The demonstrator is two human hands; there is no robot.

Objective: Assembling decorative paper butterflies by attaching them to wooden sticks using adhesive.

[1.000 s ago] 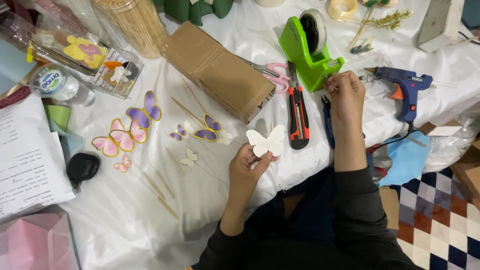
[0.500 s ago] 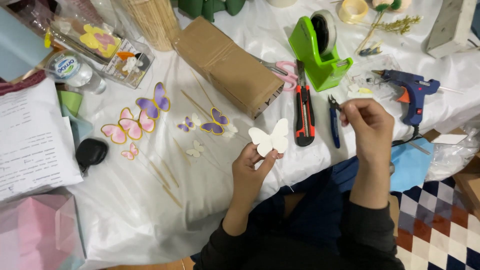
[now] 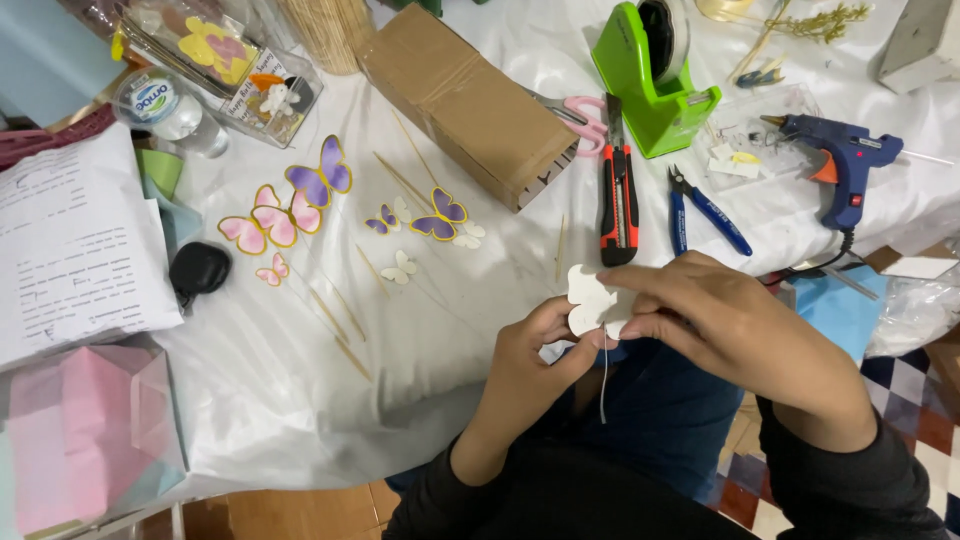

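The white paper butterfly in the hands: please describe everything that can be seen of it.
The white paper butterfly is a flat cutout, plain white, with rounded wings. It is held above the table edge. The left hand pinches it from below, and the right hand covers its right side. A thin wire or stick hangs down beneath it.

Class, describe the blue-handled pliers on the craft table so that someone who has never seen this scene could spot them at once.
Start at the bright green tape dispenser near the top of the white-covered table. Just below it lie two long tools side by side: an orange and black utility knife and, to its right, the pliers. The pliers are slimmer, with blue handles angled toward the blue glue gun.
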